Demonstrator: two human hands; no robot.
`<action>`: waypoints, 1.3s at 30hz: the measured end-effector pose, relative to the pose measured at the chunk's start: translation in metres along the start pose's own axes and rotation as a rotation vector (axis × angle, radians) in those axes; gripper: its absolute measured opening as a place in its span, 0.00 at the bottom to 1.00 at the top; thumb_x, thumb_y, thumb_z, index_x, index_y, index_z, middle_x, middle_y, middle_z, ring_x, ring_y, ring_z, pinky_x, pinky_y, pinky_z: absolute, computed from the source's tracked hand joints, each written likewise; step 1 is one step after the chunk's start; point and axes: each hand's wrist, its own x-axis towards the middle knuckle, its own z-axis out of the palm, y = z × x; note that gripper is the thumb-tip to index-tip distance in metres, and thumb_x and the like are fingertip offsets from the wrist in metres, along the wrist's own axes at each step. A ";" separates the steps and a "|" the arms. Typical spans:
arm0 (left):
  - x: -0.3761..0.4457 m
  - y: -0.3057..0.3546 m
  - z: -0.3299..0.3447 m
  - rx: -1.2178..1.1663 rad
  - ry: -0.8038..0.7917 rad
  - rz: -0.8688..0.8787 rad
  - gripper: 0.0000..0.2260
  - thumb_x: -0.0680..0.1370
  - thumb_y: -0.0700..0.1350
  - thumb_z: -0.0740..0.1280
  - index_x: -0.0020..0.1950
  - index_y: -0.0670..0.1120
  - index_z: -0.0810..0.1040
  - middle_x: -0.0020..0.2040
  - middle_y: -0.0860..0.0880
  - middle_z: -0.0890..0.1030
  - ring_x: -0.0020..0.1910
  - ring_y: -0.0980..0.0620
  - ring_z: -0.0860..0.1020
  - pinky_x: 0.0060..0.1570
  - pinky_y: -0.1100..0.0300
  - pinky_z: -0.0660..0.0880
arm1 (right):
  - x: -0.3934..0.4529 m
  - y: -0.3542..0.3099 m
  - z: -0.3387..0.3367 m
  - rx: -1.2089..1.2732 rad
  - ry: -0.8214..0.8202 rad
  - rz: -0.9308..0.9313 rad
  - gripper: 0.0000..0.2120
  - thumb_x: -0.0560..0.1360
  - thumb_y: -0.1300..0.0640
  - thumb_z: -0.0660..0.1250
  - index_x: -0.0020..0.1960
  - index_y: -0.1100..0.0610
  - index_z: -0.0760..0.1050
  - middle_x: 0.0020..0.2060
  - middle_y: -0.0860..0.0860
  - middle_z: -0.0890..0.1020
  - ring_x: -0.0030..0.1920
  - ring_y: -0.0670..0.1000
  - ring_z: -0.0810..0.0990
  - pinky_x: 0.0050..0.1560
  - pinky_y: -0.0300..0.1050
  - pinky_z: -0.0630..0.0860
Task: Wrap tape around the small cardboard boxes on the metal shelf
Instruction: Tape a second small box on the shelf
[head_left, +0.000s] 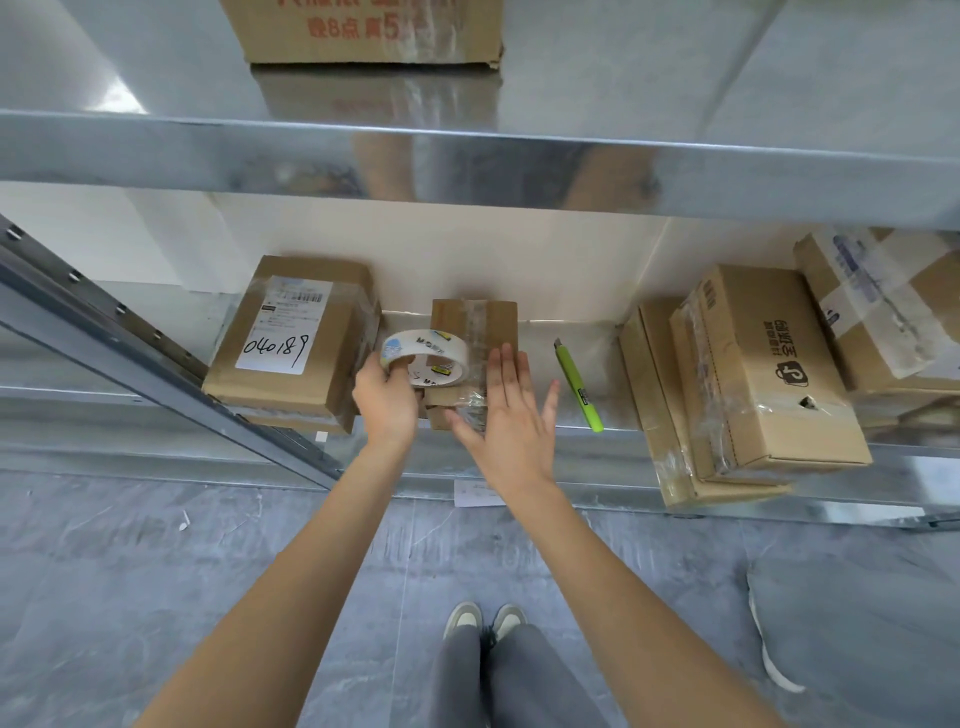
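1. A metal shelf (545, 332) holds several cardboard boxes; its upper tier (467, 161) runs across the view above, with a large carton (363, 31) bearing red print on top of it
2. The small cardboard box (475, 332) sits at the middle of the shelf, near its front edge, with a strip of clear tape already running over its top from far side to near
3. Just left of it lies a bigger box (291, 338) with a white shipping label, a barcode and the handwritten number "040189"
4. To the right, apart from the small box, a green utility knife (579, 384) lies on the shelf, pointing from far to near
5. Farther right, a printed box (758, 369) with a shopping-bag logo and Chinese characters rests tilted on a flat box (654, 405); another taped box (883, 306) stands at the far right
6. None of the boxes is open, so their contents cannot be seen
7. The left hand (387, 400) grips a roll of clear tape (426, 358), fingers hooked through its core, held against the left side of the small box; letters are printed on the roll but they are only partly legible
8. The right hand (506, 415) is spread flat, fingers straight, pressing on the taped top of the small box at its near right part
9. Below, grey floor, grey trousers and two shoes (485, 621) show
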 end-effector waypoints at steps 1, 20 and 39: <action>0.000 0.000 -0.001 -0.060 0.015 -0.049 0.12 0.80 0.36 0.58 0.47 0.49 0.78 0.48 0.44 0.82 0.53 0.40 0.81 0.55 0.43 0.78 | 0.000 -0.001 -0.001 -0.001 -0.004 0.001 0.45 0.72 0.28 0.41 0.79 0.56 0.44 0.79 0.49 0.47 0.78 0.48 0.41 0.74 0.64 0.38; 0.004 -0.007 0.001 -0.221 0.049 -0.178 0.07 0.79 0.44 0.68 0.55 0.43 0.79 0.52 0.39 0.83 0.50 0.43 0.83 0.48 0.52 0.81 | 0.001 0.000 0.000 -0.078 -0.006 -0.013 0.42 0.77 0.33 0.53 0.79 0.58 0.43 0.79 0.51 0.48 0.78 0.50 0.43 0.74 0.65 0.39; 0.013 -0.016 0.007 -0.378 0.311 -0.182 0.07 0.82 0.41 0.62 0.59 0.42 0.75 0.50 0.47 0.79 0.38 0.53 0.80 0.29 0.59 0.78 | -0.004 0.001 -0.004 -0.148 0.001 0.011 0.41 0.78 0.34 0.52 0.79 0.58 0.44 0.79 0.52 0.50 0.78 0.51 0.46 0.74 0.64 0.40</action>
